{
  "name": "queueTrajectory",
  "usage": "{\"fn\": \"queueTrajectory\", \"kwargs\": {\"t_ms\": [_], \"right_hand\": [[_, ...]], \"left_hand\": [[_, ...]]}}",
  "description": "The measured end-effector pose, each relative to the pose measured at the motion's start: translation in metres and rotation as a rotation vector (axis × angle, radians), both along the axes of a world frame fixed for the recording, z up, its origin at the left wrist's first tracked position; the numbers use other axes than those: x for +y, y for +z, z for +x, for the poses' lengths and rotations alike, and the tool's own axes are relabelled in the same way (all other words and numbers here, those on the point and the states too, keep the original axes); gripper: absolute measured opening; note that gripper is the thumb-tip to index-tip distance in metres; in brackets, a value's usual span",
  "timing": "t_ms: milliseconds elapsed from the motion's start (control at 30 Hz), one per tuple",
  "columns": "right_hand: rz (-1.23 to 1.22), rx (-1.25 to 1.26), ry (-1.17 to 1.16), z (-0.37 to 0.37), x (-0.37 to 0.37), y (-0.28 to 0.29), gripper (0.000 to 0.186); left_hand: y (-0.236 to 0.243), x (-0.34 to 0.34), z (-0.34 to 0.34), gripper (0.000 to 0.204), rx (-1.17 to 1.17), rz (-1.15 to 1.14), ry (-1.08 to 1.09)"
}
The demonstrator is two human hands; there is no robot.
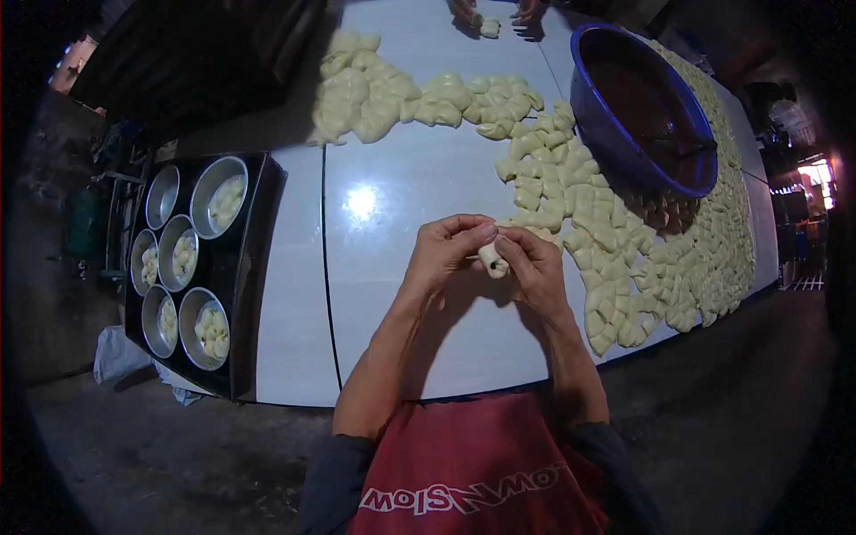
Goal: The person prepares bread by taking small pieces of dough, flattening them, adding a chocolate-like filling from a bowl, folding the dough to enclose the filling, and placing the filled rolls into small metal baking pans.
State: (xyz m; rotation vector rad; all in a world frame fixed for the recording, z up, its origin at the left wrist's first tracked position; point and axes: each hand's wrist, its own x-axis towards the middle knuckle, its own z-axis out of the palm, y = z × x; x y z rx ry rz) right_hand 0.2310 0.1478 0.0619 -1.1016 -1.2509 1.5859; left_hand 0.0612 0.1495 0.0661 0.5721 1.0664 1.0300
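Above the near part of a white table, my two hands meet over a small rolled piece of dough (493, 262) with a dark spot at its end. My left hand (450, 250) pinches it from the left, thumb and fingertips together. From the other side my right hand (535, 267) closes on the same piece with thumb and fingers. Just beyond and to the right of my hands spreads a sheet of pale dough pieces (615, 227), lying edge to edge. Another patch of dough (374, 94) lies at the far left of the table.
A blue basin (584, 89) with brown filling stands among the dough at the right. On the left, a black tray (254, 232) bears several round metal pans (194, 203), most with dough pieces inside. Another person's hands (495, 13) work dough at the far edge.
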Motion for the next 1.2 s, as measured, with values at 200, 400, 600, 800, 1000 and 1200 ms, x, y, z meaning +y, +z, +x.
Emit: {"fn": "queueTrajectory", "kwargs": {"t_ms": [200, 400, 600, 800, 1000, 1200], "right_hand": [[0.401, -0.357, 0.163, 0.018, -0.011, -0.003, 0.034], [0.612, -0.195, -0.072, 0.015, -0.013, 0.0, 0.022], [0.635, -0.216, -0.303, 0.001, -0.019, -0.025, 0.018], [0.712, -0.447, -0.305, -0.004, -0.021, -0.023, 0.022], [0.591, -0.407, -0.176, -0.02, -0.036, -0.012, 0.017], [-0.024, -0.202, 0.016, -0.013, -0.037, -0.009, 0.028]], "left_hand": [[0.002, -0.013, 0.0, 0.035, 0.009, -0.001, -0.016], [-0.007, -0.026, 0.0, 0.031, -0.001, 0.126, -0.117], [-0.012, -0.036, 0.013, 0.025, 0.029, 0.171, -0.173], [-0.007, -0.048, 0.017, 0.027, 0.117, 0.276, -0.04], [-0.01, -0.049, 0.005, 0.03, 0.092, -0.056, 0.194], [-0.025, -0.059, -0.009, 0.031, 0.177, -0.002, 0.146]]}}
